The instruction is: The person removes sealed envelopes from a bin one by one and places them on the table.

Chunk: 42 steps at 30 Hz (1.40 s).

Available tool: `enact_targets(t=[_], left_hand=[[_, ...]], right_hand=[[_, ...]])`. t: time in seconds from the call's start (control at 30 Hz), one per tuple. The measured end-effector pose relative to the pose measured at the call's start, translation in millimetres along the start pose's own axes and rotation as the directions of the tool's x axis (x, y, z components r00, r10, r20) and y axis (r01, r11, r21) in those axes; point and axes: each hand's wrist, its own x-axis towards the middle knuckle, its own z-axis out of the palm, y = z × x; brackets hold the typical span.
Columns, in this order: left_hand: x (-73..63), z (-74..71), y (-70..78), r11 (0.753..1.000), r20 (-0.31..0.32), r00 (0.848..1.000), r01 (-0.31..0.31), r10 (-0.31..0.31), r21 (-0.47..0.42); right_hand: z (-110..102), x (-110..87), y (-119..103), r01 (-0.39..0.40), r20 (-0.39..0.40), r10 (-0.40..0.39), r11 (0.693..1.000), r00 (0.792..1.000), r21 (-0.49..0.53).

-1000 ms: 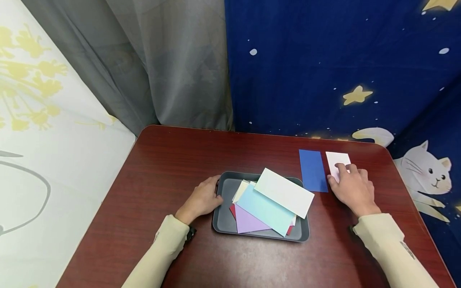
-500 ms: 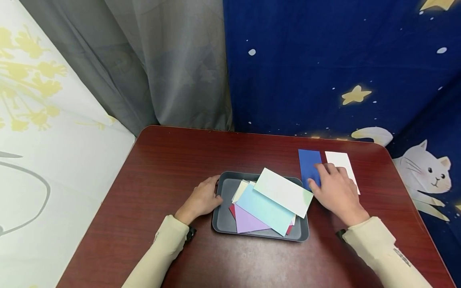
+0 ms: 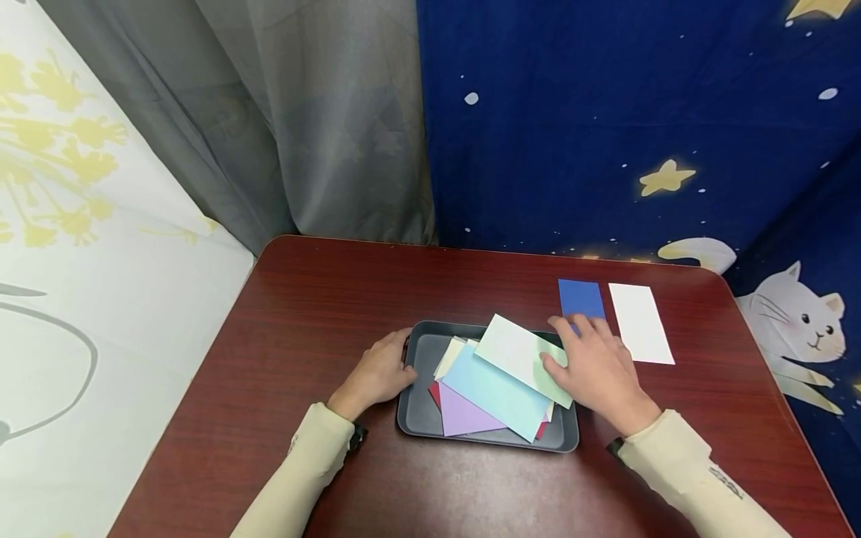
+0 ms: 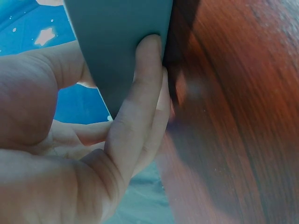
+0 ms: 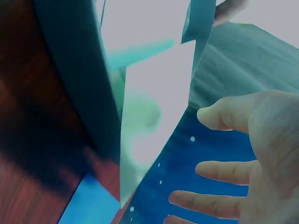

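Note:
A dark grey tray (image 3: 420,424) on the table carries a loose pile of cards. My left hand (image 3: 378,373) holds its left edge, thumb over the rim and fingers against the outer wall (image 4: 121,42). Topmost lies a pale green-white card (image 3: 514,351), slanting past the right rim; under it are a light blue card (image 3: 494,392), a lilac card (image 3: 464,413), and bits of red and cream. Over the pale card's right end hovers my right hand (image 3: 599,373), fingers spread and holding nothing; in the right wrist view a gap separates the fingertips from the pale card (image 5: 154,107).
Beyond the tray, a blue card (image 3: 580,297) lies flat, partly hidden by my right hand. To its right is a white card (image 3: 642,323). The reddish-brown table (image 3: 336,291) ends at curtains (image 3: 350,119) behind and on the right.
My right hand has moved left, from the white card across the blue card to above the pale card in the tray. The left hand stays at the tray's edge.

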Motion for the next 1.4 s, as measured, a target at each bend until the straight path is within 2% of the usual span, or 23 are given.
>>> enact_targets(t=[0.1, 0.17, 0.2, 0.23, 0.33, 0.4, 0.47, 0.5, 0.6, 0.73, 0.83, 0.9, 0.93, 0.97, 1.13, 1.17, 1.4], left_hand=[[9.5, 12.9, -21.3, 1.000, -0.015, 0.999, -0.029, 0.029, 0.006], [12.9, 16.1, -28.0, 0.999, -0.014, 0.999, -0.040, 0.040, 0.000], [12.0, 15.2, -26.8, 0.998, -0.018, 0.998, -0.055, 0.055, 0.005], [14.8, 19.5, -33.7, 0.998, -0.021, 0.998, -0.058, 0.058, 0.001], [7.6, 9.2, -18.4, 0.999, -0.011, 0.999, -0.045, 0.045, -0.020], [4.5, 6.5, -14.2, 0.998, -0.014, 0.998, -0.056, 0.056, -0.017], [-2.1, -3.3, 1.3, 0.999, -0.001, 1.000, -0.026, 0.026, -0.040], [-3.1, -4.2, 3.5, 0.999, 0.004, 1.000, -0.020, 0.020, -0.039], [-3.4, -5.3, 6.8, 0.999, 0.009, 1.000, -0.001, 0.002, -0.042], [5.6, 7.2, -12.8, 1.000, -0.006, 1.000, -0.017, 0.017, -0.007], [7.2, 8.4, -16.1, 1.000, -0.004, 1.000, -0.022, 0.022, -0.011], [3.3, 2.7, -7.5, 0.999, 0.004, 1.000, -0.017, 0.017, -0.031], [3.7, 4.1, -10.1, 0.999, -0.002, 0.999, -0.032, 0.032, -0.019], [0.8, 0.0, -2.6, 0.999, 0.001, 1.000, -0.022, 0.022, -0.034], [-3.5, -4.7, 7.6, 1.000, 0.002, 1.000, -0.005, 0.005, -0.017], [-5.5, -7.6, 13.4, 1.000, 0.009, 1.000, 0.014, -0.014, -0.027], [-5.2, -7.3, 12.8, 1.000, 0.017, 1.000, 0.025, -0.025, -0.019]], right_hand=[[4, 0.2, -8, 0.027, 0.010, -0.027, 1.000, 1.000, -0.005], [6, 0.3, -12, 0.038, 0.021, -0.038, 0.999, 0.999, -0.002], [7, 0.4, -14, 0.043, 0.028, -0.043, 0.999, 0.999, -0.001], [8, 0.5, -16, 0.047, 0.034, -0.047, 0.999, 0.998, 0.001], [11, 1.0, -22, 0.055, 0.054, -0.055, 0.998, 0.997, 0.004], [14, 1.3, -25, 0.055, 0.066, -0.056, 0.998, 0.996, 0.007], [16, 1.6, -28, 0.056, 0.079, -0.056, 0.998, 0.995, 0.008], [17, 1.7, -29, 0.057, 0.085, -0.057, 0.998, 0.995, 0.008], [20, 2.3, -31, 0.066, 0.098, -0.066, 0.998, 0.993, 0.002], [24, 3.0, -32, 0.077, 0.102, -0.076, 0.997, 0.992, -0.002], [25, 3.5, -31, 0.079, 0.100, -0.079, 0.997, 0.992, 0.001], [25, 3.4, -31, 0.081, 0.100, -0.081, 0.997, 0.992, 0.003], [25, 3.3, -31, 0.081, 0.099, -0.081, 0.997, 0.992, 0.005], [25, 3.3, -31, 0.082, 0.099, -0.082, 0.997, 0.992, 0.005], [25, 3.3, -31, 0.086, 0.100, -0.086, 0.996, 0.991, 0.007], [25, 3.4, -31, 0.086, 0.100, -0.087, 0.996, 0.991, 0.007], [23, 3.4, -31, 0.091, 0.099, -0.091, 0.996, 0.991, 0.008]])
